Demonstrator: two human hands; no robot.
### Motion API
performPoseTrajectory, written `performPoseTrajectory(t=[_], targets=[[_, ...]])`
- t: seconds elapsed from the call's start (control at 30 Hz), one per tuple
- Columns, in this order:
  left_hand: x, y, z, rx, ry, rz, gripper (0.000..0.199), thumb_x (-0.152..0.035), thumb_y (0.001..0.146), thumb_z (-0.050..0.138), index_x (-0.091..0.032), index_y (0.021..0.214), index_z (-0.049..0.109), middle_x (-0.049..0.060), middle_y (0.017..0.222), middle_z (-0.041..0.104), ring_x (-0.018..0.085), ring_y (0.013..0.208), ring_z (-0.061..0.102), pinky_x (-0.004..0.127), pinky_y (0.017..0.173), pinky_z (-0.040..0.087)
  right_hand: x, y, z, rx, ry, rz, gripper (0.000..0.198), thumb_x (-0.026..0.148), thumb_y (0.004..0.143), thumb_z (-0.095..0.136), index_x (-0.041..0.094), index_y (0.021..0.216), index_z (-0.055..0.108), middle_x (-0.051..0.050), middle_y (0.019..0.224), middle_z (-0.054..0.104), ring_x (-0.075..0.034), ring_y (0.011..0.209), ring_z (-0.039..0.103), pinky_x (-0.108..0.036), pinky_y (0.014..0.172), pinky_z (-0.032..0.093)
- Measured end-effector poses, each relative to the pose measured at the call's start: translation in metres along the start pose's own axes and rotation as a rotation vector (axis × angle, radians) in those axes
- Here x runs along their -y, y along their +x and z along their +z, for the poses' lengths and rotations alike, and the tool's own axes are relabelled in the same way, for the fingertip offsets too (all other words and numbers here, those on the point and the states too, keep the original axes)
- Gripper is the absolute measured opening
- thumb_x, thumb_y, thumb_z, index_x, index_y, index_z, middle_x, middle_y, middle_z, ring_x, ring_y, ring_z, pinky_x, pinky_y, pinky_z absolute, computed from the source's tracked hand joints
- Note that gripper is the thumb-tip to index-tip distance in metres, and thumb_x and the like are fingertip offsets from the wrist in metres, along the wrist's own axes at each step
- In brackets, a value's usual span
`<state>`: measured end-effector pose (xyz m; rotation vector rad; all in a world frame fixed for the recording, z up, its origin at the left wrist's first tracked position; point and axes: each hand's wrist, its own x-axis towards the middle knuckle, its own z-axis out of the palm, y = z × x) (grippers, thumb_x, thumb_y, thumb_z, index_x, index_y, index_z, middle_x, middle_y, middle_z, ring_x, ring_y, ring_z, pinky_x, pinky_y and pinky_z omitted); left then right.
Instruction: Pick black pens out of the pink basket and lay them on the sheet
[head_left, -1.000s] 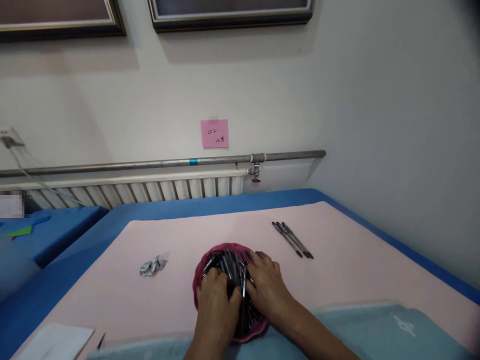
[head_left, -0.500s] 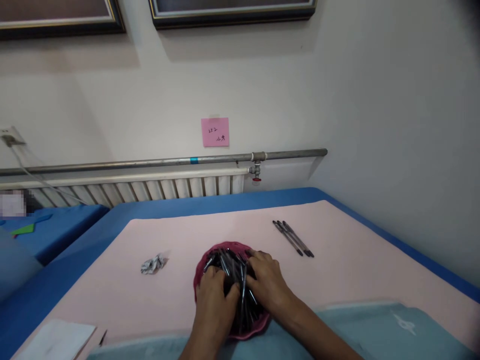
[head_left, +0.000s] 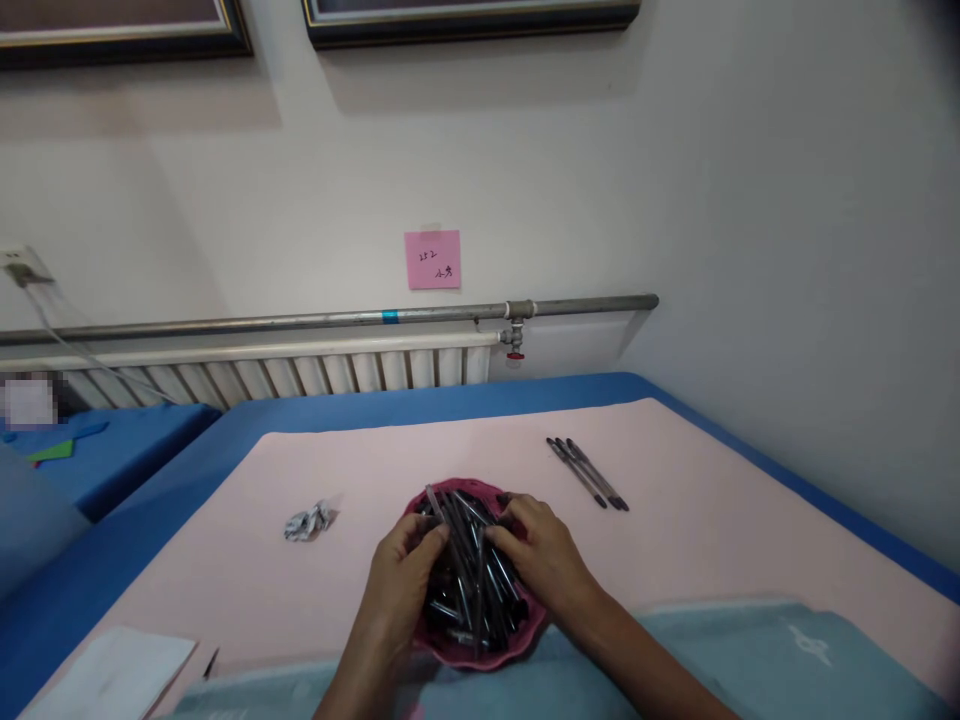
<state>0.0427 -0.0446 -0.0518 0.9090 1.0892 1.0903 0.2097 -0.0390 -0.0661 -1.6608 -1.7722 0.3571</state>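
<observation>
A dark pink basket (head_left: 534, 625) with a wavy rim stands near the table's front edge, heaped with many dark and clear pens (head_left: 469, 590) lying at mixed angles. My left hand (head_left: 405, 565) is at the basket's left side, thumb and fingers closed on a pen among the heap. Over the right side, my right hand (head_left: 546, 550) has its fingers bent inward, the thumb against a pen near the middle; part of its grip is hidden. Beyond the basket to the right lie three capped pens (head_left: 586, 474), side by side on the pink cover.
Crumpled paper (head_left: 309, 521) lies left of the basket. Folded white paper (head_left: 112, 675) and a small dark pointed item (head_left: 211, 663) are at the front left. A teal cloth (head_left: 720, 650) runs along the front. A radiator (head_left: 360, 368) and pipe stand behind the blue-edged table (head_left: 420, 395).
My left hand has moved left from over the pens to the basket's side, uncovering more of them. The pens in the basket have shifted. My right hand stays at the right side.
</observation>
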Motion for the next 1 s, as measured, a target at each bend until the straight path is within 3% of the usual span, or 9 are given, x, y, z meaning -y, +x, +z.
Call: performPoseTrajectory(t=[0.27, 0.43, 0.53, 0.77, 1.0], targets=[[0.003, 0.001, -0.003, 0.053, -0.034, -0.023, 0.028, -0.037, 0.069, 0.065, -0.015, 0.085, 0.061, 0.000, 0.068, 0.062, 0.012, 0.056, 0.056, 0.024, 0.054, 0.043, -0.002, 0.001, -0.002, -0.011, 0.032, 0.012, 0.013, 0.023, 0.071, 0.057, 0.020, 0.060, 0.051, -0.002, 0.082, 0.060, -0.018, 0.084, 0.054, -0.028, 0.075, 0.040], [0.001, -0.001, -0.001, 0.059, -0.032, -0.022, 0.028, -0.037, 0.066, 0.066, -0.014, 0.081, 0.061, 0.000, 0.066, 0.061, 0.011, 0.054, 0.054, 0.022, 0.052, 0.041, -0.003, -0.002, -0.011, -0.026, -0.233, -0.084, 0.007, 0.022, 0.075, 0.054, 0.018, 0.074, 0.061, -0.009, 0.114, 0.058, -0.025, 0.106, 0.048, -0.037, 0.086, 0.034], [-0.001, -0.002, 0.000, 0.042, -0.020, -0.029, 0.027, -0.037, 0.064, 0.067, -0.014, 0.078, 0.061, -0.001, 0.064, 0.060, 0.011, 0.054, 0.053, 0.022, 0.051, 0.041, 0.000, -0.007, -0.020, -0.009, -0.394, -0.178, 0.013, 0.019, 0.078, 0.051, 0.018, 0.081, 0.064, -0.011, 0.120, 0.055, -0.027, 0.108, 0.046, -0.039, 0.087, 0.031], [-0.002, -0.003, 0.000, 0.059, -0.015, -0.069, 0.026, -0.036, 0.065, 0.067, -0.014, 0.079, 0.062, 0.000, 0.063, 0.061, 0.011, 0.052, 0.054, 0.023, 0.051, 0.042, 0.006, -0.015, -0.038, 0.074, -0.453, -0.171, 0.018, 0.013, 0.081, 0.048, 0.019, 0.081, 0.065, -0.009, 0.105, 0.062, -0.024, 0.095, 0.053, -0.036, 0.079, 0.033], [-0.003, -0.004, 0.001, 0.081, -0.083, -0.103, 0.013, -0.027, 0.069, 0.064, -0.016, 0.076, 0.061, -0.002, 0.062, 0.061, 0.008, 0.052, 0.052, 0.020, 0.050, 0.042, -0.002, -0.011, -0.042, 0.043, -0.378, -0.139, 0.027, 0.018, 0.088, 0.040, 0.018, 0.078, 0.065, -0.009, 0.095, 0.062, -0.022, 0.084, 0.054, -0.034, 0.076, 0.036]])
